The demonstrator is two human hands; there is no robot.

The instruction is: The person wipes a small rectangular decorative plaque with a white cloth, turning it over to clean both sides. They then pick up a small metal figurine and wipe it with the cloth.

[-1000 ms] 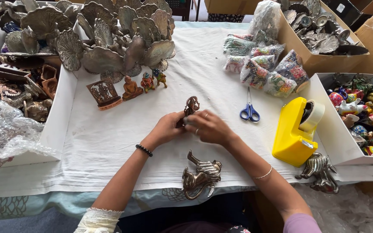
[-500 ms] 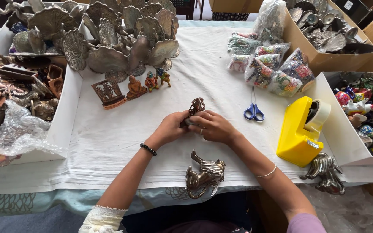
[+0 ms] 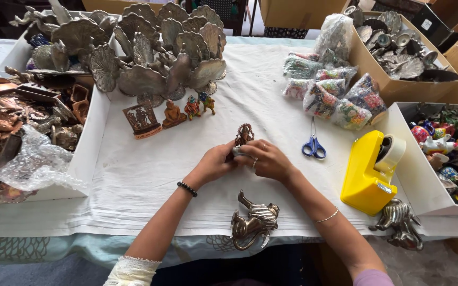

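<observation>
Bright, even daylight, soft shadows, sharp centre; the edges bend slightly, perhaps from a wide lens.

Your table [image 3: 149, 175] is covered by a white cloth. Directly on it: blue-handled scissors [image 3: 314, 145] right of centre, a yellow tape dispenser [image 3: 369, 172] just beside a white box [image 3: 406, 164] at the right edge, and wrapped colourful bundles [image 3: 335, 92] further back. Four small figurines [image 3: 173, 114] stand in a row before a cluster of grey metal fan-shaped pieces [image 3: 160, 58]. A metal animal figure [image 3: 253, 222] lies at the near edge; a second one [image 3: 398, 222], apparently similar, lies at the right.
</observation>
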